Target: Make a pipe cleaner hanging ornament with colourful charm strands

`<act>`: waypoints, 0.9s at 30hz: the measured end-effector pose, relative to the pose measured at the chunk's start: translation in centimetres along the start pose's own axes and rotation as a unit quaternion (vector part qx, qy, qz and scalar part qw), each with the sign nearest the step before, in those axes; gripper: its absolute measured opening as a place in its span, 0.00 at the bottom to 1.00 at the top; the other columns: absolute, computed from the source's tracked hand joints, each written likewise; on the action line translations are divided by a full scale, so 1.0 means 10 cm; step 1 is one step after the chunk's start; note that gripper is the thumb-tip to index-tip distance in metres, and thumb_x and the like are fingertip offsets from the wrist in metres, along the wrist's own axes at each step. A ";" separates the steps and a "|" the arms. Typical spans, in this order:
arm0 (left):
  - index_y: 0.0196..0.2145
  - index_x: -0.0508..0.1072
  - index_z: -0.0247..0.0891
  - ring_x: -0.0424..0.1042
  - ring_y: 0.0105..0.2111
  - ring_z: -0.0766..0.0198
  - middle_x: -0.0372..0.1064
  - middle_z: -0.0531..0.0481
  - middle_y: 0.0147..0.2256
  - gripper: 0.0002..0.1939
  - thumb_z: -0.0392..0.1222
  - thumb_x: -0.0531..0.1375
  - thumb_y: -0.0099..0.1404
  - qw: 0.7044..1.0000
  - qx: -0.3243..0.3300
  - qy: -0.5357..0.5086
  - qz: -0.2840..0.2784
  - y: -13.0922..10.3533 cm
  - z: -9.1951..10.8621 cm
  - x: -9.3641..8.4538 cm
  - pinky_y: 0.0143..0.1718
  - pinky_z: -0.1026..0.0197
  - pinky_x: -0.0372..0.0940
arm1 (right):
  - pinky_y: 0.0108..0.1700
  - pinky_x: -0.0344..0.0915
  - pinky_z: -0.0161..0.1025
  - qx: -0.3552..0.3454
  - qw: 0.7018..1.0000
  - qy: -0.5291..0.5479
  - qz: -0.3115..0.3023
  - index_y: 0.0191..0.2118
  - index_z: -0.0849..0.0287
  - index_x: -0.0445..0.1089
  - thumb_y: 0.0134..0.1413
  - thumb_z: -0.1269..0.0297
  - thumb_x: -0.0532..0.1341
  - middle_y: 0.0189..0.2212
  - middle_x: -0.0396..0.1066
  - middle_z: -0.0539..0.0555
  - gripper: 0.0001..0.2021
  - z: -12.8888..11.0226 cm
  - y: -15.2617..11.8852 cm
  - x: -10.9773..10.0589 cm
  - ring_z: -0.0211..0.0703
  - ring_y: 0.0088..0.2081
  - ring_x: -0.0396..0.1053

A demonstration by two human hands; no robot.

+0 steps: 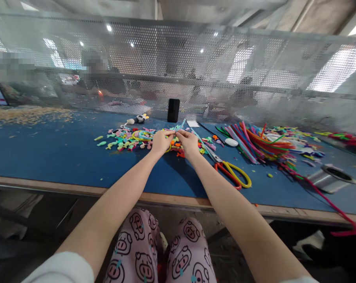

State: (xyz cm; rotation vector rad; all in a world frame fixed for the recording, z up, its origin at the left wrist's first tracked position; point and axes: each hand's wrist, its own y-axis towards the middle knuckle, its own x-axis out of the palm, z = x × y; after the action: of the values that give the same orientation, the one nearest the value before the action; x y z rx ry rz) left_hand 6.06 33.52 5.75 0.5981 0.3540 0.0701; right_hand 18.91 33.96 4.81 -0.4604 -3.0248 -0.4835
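Note:
My left hand [162,141] and my right hand [188,142] meet fingertip to fingertip above the blue table. Both are closed in a pinch on a light-blue pipe cleaner [183,123], whose end sticks up beyond the fingers. The part between my fingertips is hidden. Below and around my hands lies a pile of small twisted pipe-cleaner pieces [122,139] in many colours. Scissors [235,173] with one red and one yellow handle lie right of my right hand, blades pointing toward the pile.
A bundle of long coloured pipe cleaners [254,139] lies to the right, near a metal spool [329,179]. A white oval object [231,142] sits beside it. Against the perforated metal screen [154,51] stands a black phone-like object [173,111]. A small figure [138,119] lies behind the pile.

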 end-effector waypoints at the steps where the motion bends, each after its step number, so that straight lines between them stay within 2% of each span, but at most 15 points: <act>1: 0.36 0.84 0.40 0.78 0.47 0.49 0.81 0.44 0.41 0.10 0.32 0.63 0.61 1.000 0.001 0.004 -0.001 0.00 0.01 -0.01 0.54 0.53 0.67 | 0.37 0.67 0.39 0.000 1.000 -0.002 0.000 0.34 0.63 0.78 0.41 0.60 0.68 0.29 0.77 0.53 0.13 0.00 0.00 0.00 0.41 0.32 0.71; 7: 0.34 0.84 0.41 0.78 0.44 0.49 0.81 0.45 0.38 0.10 0.32 0.63 0.58 1.000 -0.015 -0.004 0.001 -0.01 0.02 -0.01 0.52 0.53 0.67 | 0.33 0.64 0.37 -0.037 0.998 -0.050 -0.011 0.34 0.63 0.79 0.45 0.53 0.65 0.25 0.74 0.52 0.17 -0.03 -0.02 -0.03 0.40 0.29 0.68; 13: 0.46 0.81 0.36 0.77 0.37 0.57 0.80 0.46 0.34 0.18 0.32 0.64 0.57 0.988 -0.092 -0.126 -0.003 0.01 0.01 0.07 0.45 0.57 0.69 | 0.30 0.62 0.36 -0.026 0.999 -0.036 0.001 0.33 0.62 0.78 0.44 0.52 0.65 0.22 0.71 0.49 0.17 -0.05 -0.01 -0.04 0.37 0.25 0.64; 18: 0.43 0.79 0.37 0.73 0.29 0.64 0.73 0.53 0.26 0.16 0.32 0.64 0.56 0.969 -0.164 -0.184 -0.017 -0.01 0.11 0.05 0.39 0.62 0.68 | 0.29 0.59 0.35 -0.018 0.999 -0.039 -0.021 0.31 0.62 0.77 0.43 0.50 0.66 0.20 0.68 0.47 0.18 -0.04 0.00 -0.05 0.36 0.25 0.62; 23: 0.40 0.78 0.38 0.71 0.28 0.66 0.73 0.52 0.28 0.12 0.33 0.65 0.57 0.956 -0.209 -0.203 0.005 -0.01 0.17 0.03 0.34 0.64 0.66 | 0.26 0.56 0.33 0.019 0.999 0.002 -0.030 0.35 0.62 0.78 0.42 0.53 0.67 0.19 0.65 0.44 0.17 -0.05 -0.01 -0.04 0.32 0.22 0.57; 27: 0.43 0.76 0.39 0.66 0.23 0.69 0.72 0.53 0.27 0.13 0.36 0.65 0.58 0.952 -0.230 -0.202 0.009 0.01 0.13 0.03 0.27 0.65 0.61 | 0.26 0.58 0.34 0.056 0.998 0.021 -0.020 0.38 0.61 0.78 0.40 0.59 0.69 0.22 0.70 0.46 0.17 -0.07 -0.02 -0.03 0.33 0.22 0.60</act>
State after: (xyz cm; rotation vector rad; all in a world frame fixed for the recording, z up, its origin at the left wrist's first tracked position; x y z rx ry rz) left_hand 6.77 32.93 6.72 0.1436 -0.0714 0.0430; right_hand 19.10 33.46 5.41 -0.3789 -3.0056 -0.3190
